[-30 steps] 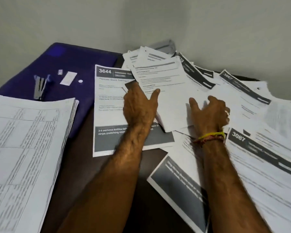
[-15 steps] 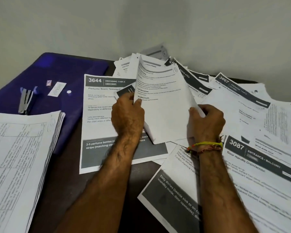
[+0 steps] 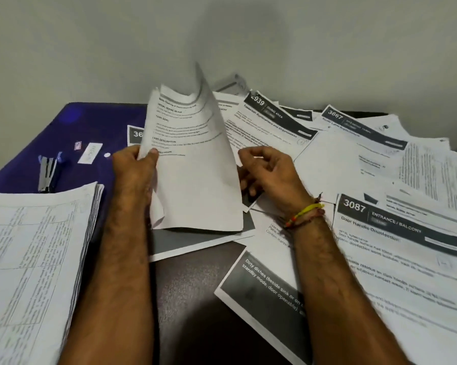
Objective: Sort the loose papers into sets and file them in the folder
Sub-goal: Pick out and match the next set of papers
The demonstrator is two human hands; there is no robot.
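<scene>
My left hand [image 3: 133,177] grips a raised set of white printed sheets [image 3: 195,180] by its left edge, thumb on the front. The top of the set curls over towards the wall. My right hand [image 3: 268,171], with a yellow thread band on the wrist, has its fingers curled at the set's right edge, partly behind it. Loose papers [image 3: 396,233] with dark header bars numbered 2939, 3667 and 3087 lie overlapping on the right. The purple folder [image 3: 63,130] lies flat at the back left, and sheet 36.. sits partly hidden under the raised set.
A thick stack of table-printed pages [image 3: 32,259] fills the near left. A stapler [image 3: 46,173] and small white slips [image 3: 90,152] rest on the folder. The dark table [image 3: 190,299] shows between my forearms. A grey wall stands right behind.
The sheet set has been lifted from the pile and stood nearly upright. My left hand shifted to grip its left edge, and my right hand slid to its right edge.
</scene>
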